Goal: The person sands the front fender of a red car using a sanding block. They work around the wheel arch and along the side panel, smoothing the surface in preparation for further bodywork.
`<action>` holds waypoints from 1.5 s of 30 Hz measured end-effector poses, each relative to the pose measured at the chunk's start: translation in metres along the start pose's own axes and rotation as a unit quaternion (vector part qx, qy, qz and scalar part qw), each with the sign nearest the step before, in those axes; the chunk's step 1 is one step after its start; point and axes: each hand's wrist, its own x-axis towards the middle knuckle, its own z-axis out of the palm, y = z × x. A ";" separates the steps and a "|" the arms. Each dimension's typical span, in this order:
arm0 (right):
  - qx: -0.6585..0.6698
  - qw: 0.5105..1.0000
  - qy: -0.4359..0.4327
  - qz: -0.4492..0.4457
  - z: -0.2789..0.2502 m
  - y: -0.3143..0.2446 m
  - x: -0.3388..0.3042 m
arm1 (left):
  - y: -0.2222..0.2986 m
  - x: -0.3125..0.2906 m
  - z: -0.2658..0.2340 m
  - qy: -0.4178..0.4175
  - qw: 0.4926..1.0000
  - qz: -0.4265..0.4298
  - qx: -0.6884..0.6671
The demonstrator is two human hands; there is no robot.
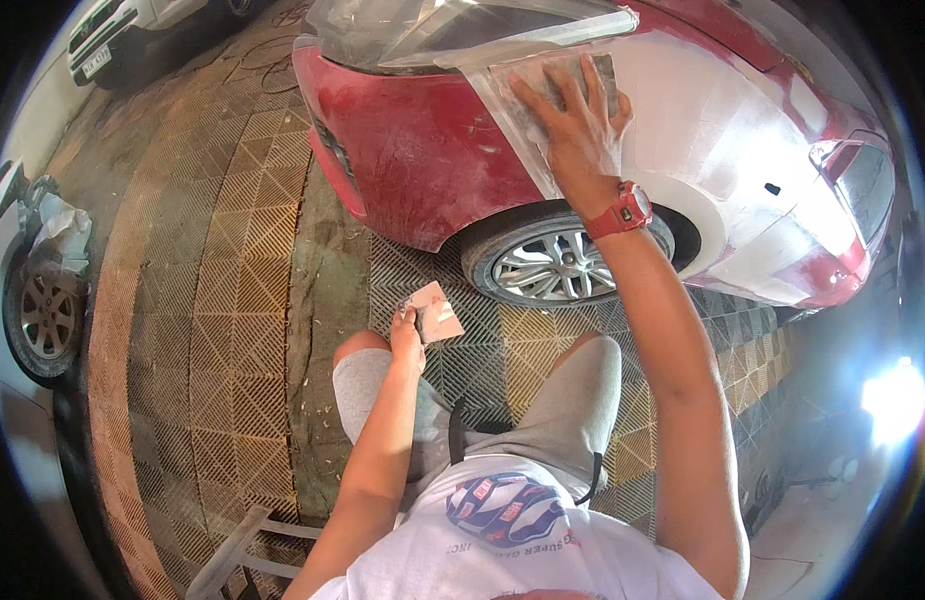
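Your right hand (580, 130): fingers spread flat, grey patch (534, 78) on the car (412, 150) beneath them; apparently a surface-feeling step. Your left hand (408, 338): fingers gripping a pale square (439, 314); next move likely calls for light, even pressure.

Vehicle body workshop, recognizable by a red car (402, 150) with whitish, primer-like patches (697, 130) across its panels and translucent sheeting (407, 35) over its upper part. Also indicative: a white vehicle (132, 30) parked at upper left, a tyred wheel (47, 315) at the left edge, a bright lamp (894, 402) at right, and ridged, patterned floor tiles (222, 270) beneath.
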 end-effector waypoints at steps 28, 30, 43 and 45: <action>-0.004 1.000 0.006 0.008 0.007 0.002 0.012 | 0.005 -0.005 0.020 0.028 0.999 -0.022 -0.009; -0.023 1.000 0.004 -0.001 0.007 0.003 0.011 | 0.005 -0.001 0.017 0.021 0.999 -0.026 -0.010; -0.017 0.998 -0.064 -0.016 -0.006 0.022 -0.049 | 0.003 0.008 0.013 0.017 0.999 -0.033 0.010; -0.028 0.996 -0.082 -0.013 -0.009 0.024 -0.062 | 0.004 0.006 0.013 0.017 0.999 -0.042 0.020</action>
